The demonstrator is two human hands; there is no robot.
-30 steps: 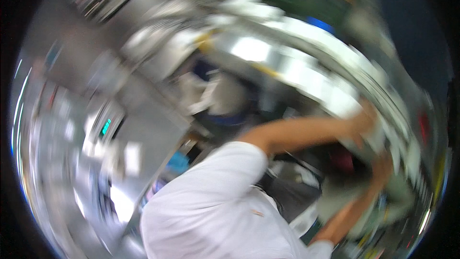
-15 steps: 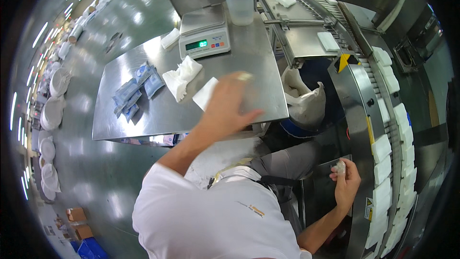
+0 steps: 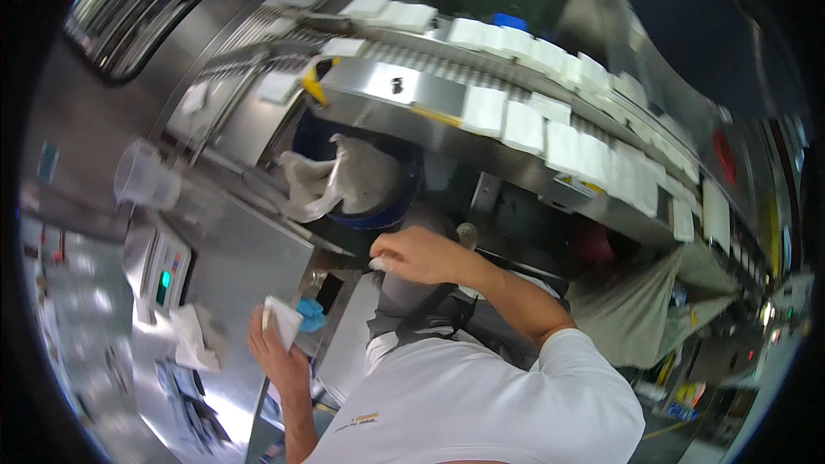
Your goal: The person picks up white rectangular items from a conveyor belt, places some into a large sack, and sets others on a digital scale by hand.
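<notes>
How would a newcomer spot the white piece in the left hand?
Start at the steel table, lower left. At its right edge, the left hand holds the white piece. Unlike the crumpled white cloth lying on the table, it is flat, straight-edged and in a hand.

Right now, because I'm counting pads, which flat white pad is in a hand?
The flat white pad gripped by the left hand, near the edge of the metal table; the others lie on the conveyor machinery, untouched.
</notes>
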